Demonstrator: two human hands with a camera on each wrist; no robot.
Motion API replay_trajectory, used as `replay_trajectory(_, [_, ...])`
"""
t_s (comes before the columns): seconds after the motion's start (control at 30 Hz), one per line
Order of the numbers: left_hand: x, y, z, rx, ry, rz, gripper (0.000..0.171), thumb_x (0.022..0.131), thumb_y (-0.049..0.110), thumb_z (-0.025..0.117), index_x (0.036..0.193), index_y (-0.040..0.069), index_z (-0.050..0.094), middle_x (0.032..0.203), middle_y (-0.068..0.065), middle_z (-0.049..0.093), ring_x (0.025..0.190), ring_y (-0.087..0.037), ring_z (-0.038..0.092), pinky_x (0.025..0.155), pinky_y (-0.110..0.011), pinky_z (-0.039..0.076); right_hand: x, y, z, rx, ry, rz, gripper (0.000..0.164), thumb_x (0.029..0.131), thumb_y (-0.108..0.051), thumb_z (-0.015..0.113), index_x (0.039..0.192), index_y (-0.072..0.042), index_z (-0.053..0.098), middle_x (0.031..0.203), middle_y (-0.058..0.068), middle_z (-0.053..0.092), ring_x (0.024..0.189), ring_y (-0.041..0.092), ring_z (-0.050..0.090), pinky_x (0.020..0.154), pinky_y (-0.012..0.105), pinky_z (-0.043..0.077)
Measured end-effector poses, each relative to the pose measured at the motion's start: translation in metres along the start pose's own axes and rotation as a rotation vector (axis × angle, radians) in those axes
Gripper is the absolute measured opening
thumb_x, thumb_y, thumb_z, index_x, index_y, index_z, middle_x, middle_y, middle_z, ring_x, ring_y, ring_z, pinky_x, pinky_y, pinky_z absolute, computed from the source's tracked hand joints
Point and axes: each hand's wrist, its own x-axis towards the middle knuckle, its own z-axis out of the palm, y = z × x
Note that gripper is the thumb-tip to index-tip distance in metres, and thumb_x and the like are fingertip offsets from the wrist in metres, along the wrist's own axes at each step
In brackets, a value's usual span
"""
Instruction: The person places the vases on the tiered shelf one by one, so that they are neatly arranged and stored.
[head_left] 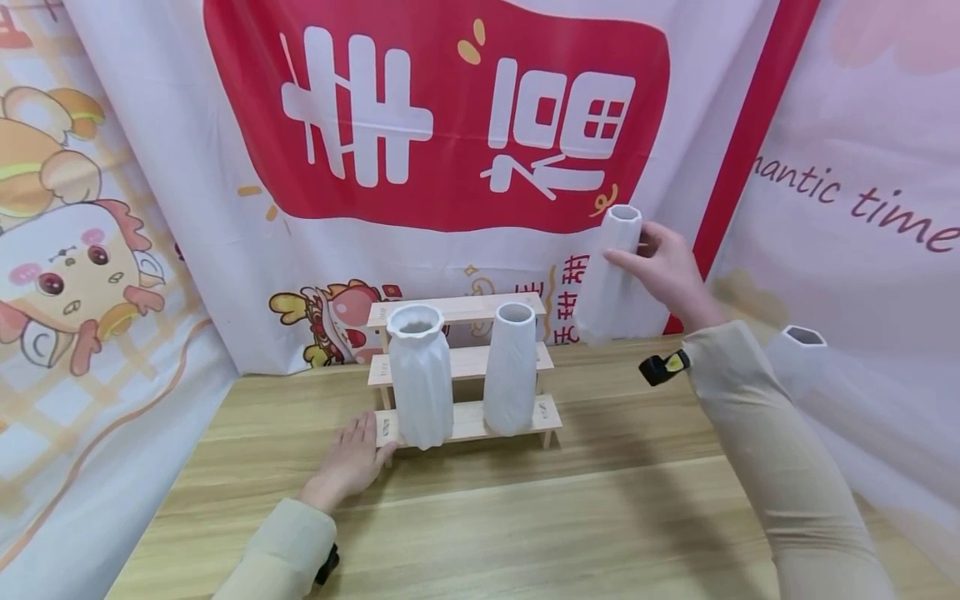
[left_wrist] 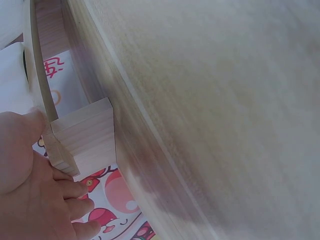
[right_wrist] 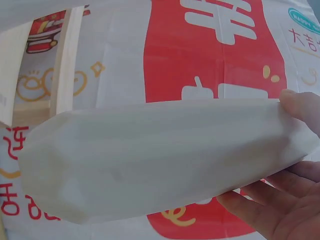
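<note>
My right hand (head_left: 667, 271) holds a tall white faceted vase (head_left: 611, 279) near its rim, to the right of a three-tier wooden stand (head_left: 468, 364). In the right wrist view the thumb lies on one side of the vase (right_wrist: 165, 155) and the fingers on the other. At the stand's lowest step, my left hand (head_left: 348, 458) grips the left end, thumb in front; the left wrist view shows its fingers (left_wrist: 80, 207) beside the plank end (left_wrist: 62, 160). On that step stand a white vase with a ruffled rim (head_left: 422, 375) and a smooth tapered white vase (head_left: 512, 371).
Another white vase with an angular rim (head_left: 804, 337) stands at the right, partly hidden by my right sleeve. The wood-grain table (head_left: 480, 525) runs back to a printed curtain (head_left: 247, 250) that hangs behind the stand. Printed cloth also hangs at both sides.
</note>
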Motion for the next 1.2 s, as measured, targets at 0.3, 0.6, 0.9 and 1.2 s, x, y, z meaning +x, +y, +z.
replay_trajectory(0.3, [0.003, -0.002, 0.002, 0.001, 0.005, 0.004, 0.070, 0.100, 0.036, 0.034, 0.140, -0.015, 0.007, 0.145, -0.033, 0.009, 0.132, -0.046, 0.009, 0.106, -0.057, 0.009, 0.019, -0.025, 0.017, 0.030, -0.033, -0.047, 0.067, 0.077, -0.042, 0.072, 0.133, -0.014, 0.047, 0.126, 0.005, 0.052, 0.105, 0.024, 0.054, 0.088, 0.045, 0.046])
replay_trajectory(0.6, [0.003, -0.002, 0.002, 0.002, 0.009, -0.001, 0.069, 0.100, 0.035, 0.035, 0.140, -0.015, 0.008, 0.145, -0.033, 0.010, 0.132, -0.046, 0.010, 0.106, -0.057, 0.010, 0.029, -0.047, 0.045, 0.093, -0.081, -0.115, 0.065, 0.076, -0.039, 0.074, 0.132, -0.017, 0.048, 0.123, 0.000, 0.054, 0.102, 0.017, 0.056, 0.083, 0.037, 0.050])
replay_trajectory(0.9, [0.001, -0.002, 0.002, 0.007, 0.015, 0.004, 0.068, 0.100, 0.033, 0.036, 0.139, -0.016, 0.009, 0.144, -0.034, 0.011, 0.132, -0.047, 0.011, 0.105, -0.057, 0.011, 0.035, -0.064, 0.075, 0.174, -0.102, -0.100, 0.062, 0.077, -0.035, 0.074, 0.131, -0.017, 0.048, 0.121, -0.001, 0.055, 0.101, 0.016, 0.055, 0.084, 0.036, 0.049])
replay_trajectory(1.2, [0.002, -0.002, 0.001, 0.010, 0.022, 0.004, 0.069, 0.100, 0.035, 0.035, 0.140, -0.015, 0.009, 0.145, -0.033, 0.011, 0.132, -0.046, 0.011, 0.106, -0.057, 0.010, 0.035, -0.081, 0.098, 0.224, -0.128, -0.065, 0.059, 0.078, -0.030, 0.074, 0.129, -0.016, 0.048, 0.120, -0.001, 0.055, 0.100, 0.015, 0.055, 0.085, 0.036, 0.049])
